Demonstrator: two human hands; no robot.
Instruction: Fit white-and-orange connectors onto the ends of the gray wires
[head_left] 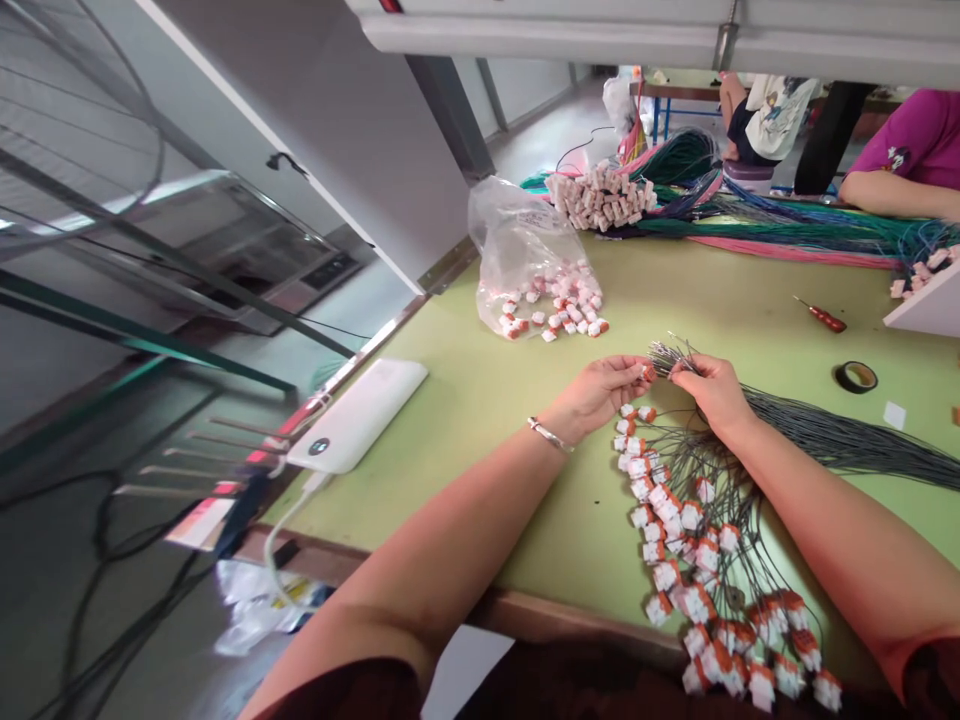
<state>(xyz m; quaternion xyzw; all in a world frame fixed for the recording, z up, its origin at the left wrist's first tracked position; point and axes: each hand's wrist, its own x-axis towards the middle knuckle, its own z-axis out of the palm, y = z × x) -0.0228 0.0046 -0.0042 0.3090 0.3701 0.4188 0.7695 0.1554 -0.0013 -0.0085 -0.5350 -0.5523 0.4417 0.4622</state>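
Observation:
My left hand (600, 390) is closed, pinching a small orange-and-white connector (646, 372) between thumb and fingers. Right beside it, my right hand (709, 390) is wrapped round a bundle of thin black wires (840, 430). The bare metal wire ends (667, 358) stick out of that hand toward the connector. Whether a wire sits in the connector is too small to tell. Below both hands lie many wired connectors (664, 500), spread down to the table's front edge. Behind my left hand, loose connectors (574, 300) spill from a clear plastic bag (517, 240).
A white power bank (360, 415) with a cable lies at the left edge. On the right are a red-handled awl (827, 318) and a black tape roll (855, 377). Coloured wire bundles (795, 235) run along the back. A co-worker's arm (900, 190) rests at the far right.

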